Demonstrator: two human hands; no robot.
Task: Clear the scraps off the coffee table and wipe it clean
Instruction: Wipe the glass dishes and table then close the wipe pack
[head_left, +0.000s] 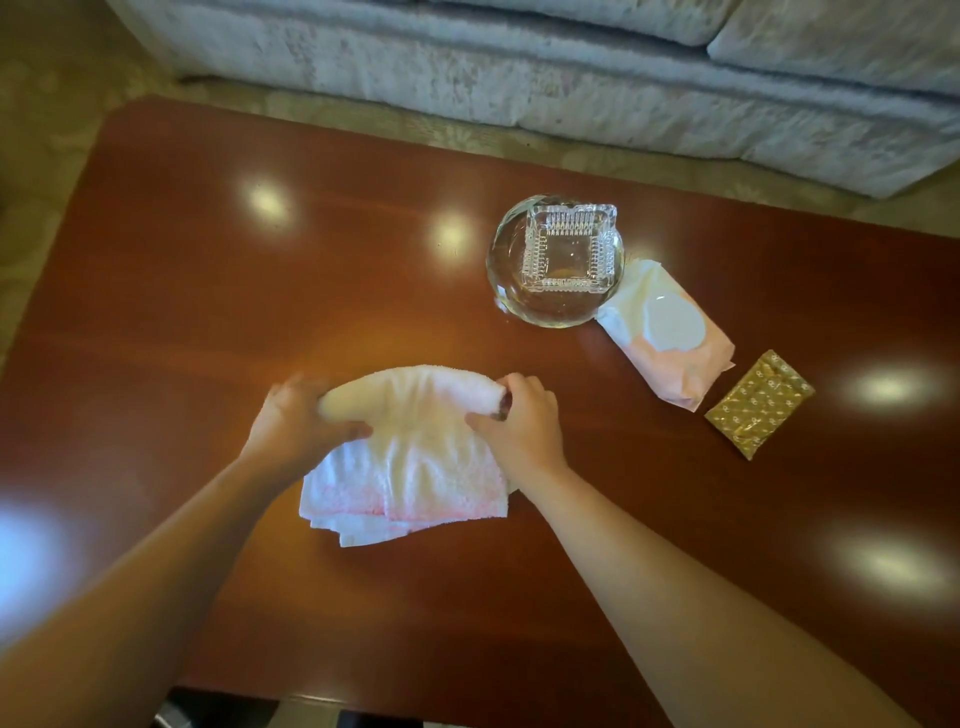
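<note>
gripping a white terry-cloth towel with a faint pink hem (415, 467), both bare hands meet over the near middle of the glossy reddish-brown wooden coffee table (208, 291). the left hand (298, 415), blurred, has its fingers curled round the left end of the cloth. the right hand (519, 428) pinches the right end between thumb and bent fingers. the towel's far edge is gathered into a soft, nubbly roll, slightly arched, with its long axis running left to right between the hands. its loose folded layers spread toward the person and lie on the table, pink hem nearest.

farther off to the right stands a round clear glass bowl (550, 312) with a square cut-glass ashtray (569, 249), ribbed along its walls, sitting inside. just beside the bowl lies a soft pink-and-cream plastic wipes pack (667, 338) with a white oval flap. a flat gold patterned foil packet (758, 402) lies near it, apart. beyond the table are a beige patterned carpet (52, 104) and a pale grey crushed-velvet sofa (519, 78).
</note>
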